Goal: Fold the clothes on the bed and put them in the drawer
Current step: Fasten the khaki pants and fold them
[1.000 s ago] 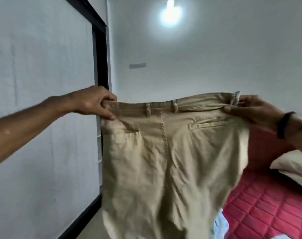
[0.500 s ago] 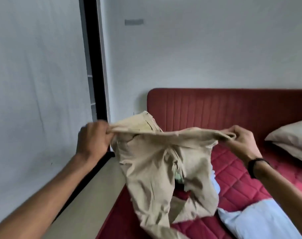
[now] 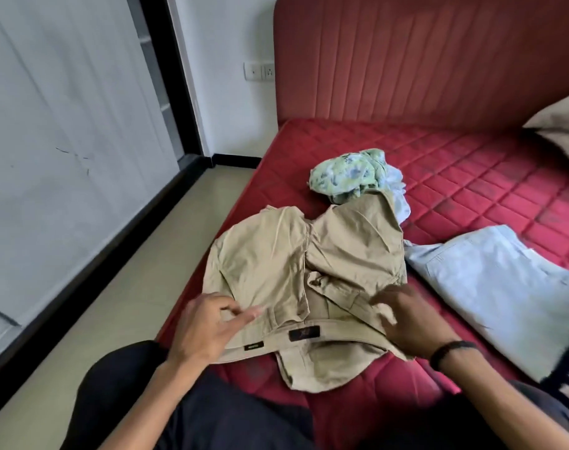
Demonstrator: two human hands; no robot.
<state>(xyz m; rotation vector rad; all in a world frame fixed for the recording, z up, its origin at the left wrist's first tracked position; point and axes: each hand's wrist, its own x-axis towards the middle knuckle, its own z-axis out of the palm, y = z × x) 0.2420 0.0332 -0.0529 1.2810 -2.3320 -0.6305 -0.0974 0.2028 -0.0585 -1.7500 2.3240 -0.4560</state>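
A pair of crumpled khaki cotton trousers [image 3: 306,271] is lying on the red quilted mattress of the bed [image 3: 471,177], directly in front of the person, with the waistband nearest the body and the bunched legs trailing away toward the red padded headboard [image 3: 422,60]. That puts the garment's long axis running roughly away from the person, though the legs are doubled over one another and the line is anything but straight.

The left hand [image 3: 208,326] is resting on the left end of the waistband, fingers extended and loosely spread, gripping nothing. The right hand [image 3: 406,323] is lying on the right side of the waistband, fingers bent down into the cloth; whether it is pinching a fold or merely pressing cannot be told. Both hands are sitting about equally near, one at each end of the waistband, which looks like the start of smoothing the cloth flat.

A crumpled green floral garment [image 3: 345,173] is sitting just beyond the trousers, and a pale blue garment [image 3: 503,287] is lying to the right, cut off by the frame edge. No drawer is showing.
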